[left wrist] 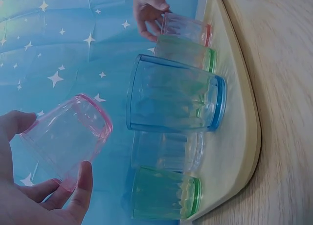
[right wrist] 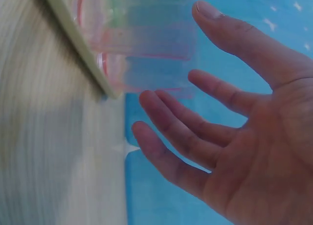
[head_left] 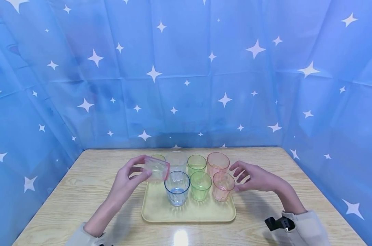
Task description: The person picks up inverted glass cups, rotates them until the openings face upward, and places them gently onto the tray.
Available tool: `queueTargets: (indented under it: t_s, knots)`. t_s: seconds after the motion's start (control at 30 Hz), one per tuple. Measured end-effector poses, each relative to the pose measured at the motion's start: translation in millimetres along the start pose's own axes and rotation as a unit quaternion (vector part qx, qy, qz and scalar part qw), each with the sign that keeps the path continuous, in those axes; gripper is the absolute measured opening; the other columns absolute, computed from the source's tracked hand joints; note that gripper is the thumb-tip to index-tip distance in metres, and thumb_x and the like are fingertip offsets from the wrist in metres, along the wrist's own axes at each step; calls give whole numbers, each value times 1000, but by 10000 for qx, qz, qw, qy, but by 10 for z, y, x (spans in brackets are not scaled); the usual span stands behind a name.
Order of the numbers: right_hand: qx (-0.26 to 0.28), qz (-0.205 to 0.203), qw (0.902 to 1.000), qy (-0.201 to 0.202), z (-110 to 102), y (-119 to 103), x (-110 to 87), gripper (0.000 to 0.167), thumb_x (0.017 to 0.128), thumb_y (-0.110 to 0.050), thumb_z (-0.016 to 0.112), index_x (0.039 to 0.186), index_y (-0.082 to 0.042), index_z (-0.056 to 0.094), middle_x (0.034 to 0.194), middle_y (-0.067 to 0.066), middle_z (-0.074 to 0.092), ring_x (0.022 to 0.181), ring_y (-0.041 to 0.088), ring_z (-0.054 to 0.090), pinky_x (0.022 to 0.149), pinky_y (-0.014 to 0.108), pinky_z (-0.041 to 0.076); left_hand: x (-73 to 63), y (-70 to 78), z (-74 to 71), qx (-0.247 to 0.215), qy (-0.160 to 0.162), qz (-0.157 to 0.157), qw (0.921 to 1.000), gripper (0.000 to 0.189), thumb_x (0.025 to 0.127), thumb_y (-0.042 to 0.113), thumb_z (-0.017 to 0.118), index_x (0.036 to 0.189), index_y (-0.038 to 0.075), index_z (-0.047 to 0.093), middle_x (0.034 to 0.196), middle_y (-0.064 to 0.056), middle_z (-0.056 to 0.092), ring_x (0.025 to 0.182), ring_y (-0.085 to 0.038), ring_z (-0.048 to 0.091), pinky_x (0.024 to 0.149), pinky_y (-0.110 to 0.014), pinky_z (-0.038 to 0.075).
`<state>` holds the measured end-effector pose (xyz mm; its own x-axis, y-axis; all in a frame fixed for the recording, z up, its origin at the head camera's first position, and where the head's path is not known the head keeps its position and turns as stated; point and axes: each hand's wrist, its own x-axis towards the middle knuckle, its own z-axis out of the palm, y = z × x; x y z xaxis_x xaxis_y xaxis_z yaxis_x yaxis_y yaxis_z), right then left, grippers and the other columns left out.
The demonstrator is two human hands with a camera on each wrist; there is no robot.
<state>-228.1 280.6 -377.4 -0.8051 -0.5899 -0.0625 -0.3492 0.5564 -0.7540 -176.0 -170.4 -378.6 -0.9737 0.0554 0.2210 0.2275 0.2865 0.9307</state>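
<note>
My left hand (head_left: 127, 177) grips a clear pink-tinted cup (head_left: 156, 169) between thumb and fingers, tipped on its side above the left part of a cream tray (head_left: 189, 216). Just right of it stands a blue cup (head_left: 177, 193), upright on the tray. A green cup (head_left: 200, 189) and a pink cup (head_left: 223, 189) continue that front row. My right hand (head_left: 256, 177) is beside the pink cups, fingers loosely bent and spread; its palm is bare in the right wrist view. Whether its fingertips touch a cup in the head view, I cannot tell.
Behind the front row stand a colourless cup (head_left: 176, 159), a green cup (head_left: 196, 162), a larger pink cup (head_left: 218, 161) and, partly hidden, another green cup (head_left: 159, 157). The tray lies on a wooden table (head_left: 90, 184). A blue star-patterned curtain (head_left: 186, 102) encloses the back and sides.
</note>
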Motion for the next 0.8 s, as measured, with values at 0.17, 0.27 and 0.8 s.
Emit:
queueTargets:
  t_s: [0.17, 0.27, 0.8]
  knots:
    - [124, -74, 9995, -298, 51, 132, 25, 59, 85, -17, 83, 131, 2, 52, 114, 21, 67, 101, 28, 69, 80, 29, 60, 28, -16, -16, 129, 125, -68, 9998, 56, 94, 22, 74, 146, 15, 55, 140, -7, 60, 108, -12, 62, 85, -20, 58]
    - [41, -100, 9991, -416, 93, 201, 61, 58, 85, -18, 83, 129, 3, 53, 110, 18, 68, 98, 24, 70, 80, 27, 60, 44, -38, -19, 200, 187, -62, 9996, 57, 93, 22, 75, 146, 14, 55, 140, -7, 61, 107, -10, 62, 84, -20, 58]
    - [302, -152, 9967, -738, 237, 358, 146, 51, 87, -16, 81, 126, 5, 55, 98, 9, 69, 89, 19, 71, 76, 26, 61, 82, -131, -65, 486, 273, -97, 9984, 61, 93, 29, 76, 148, 15, 53, 138, -5, 63, 111, -19, 58, 89, -26, 56]
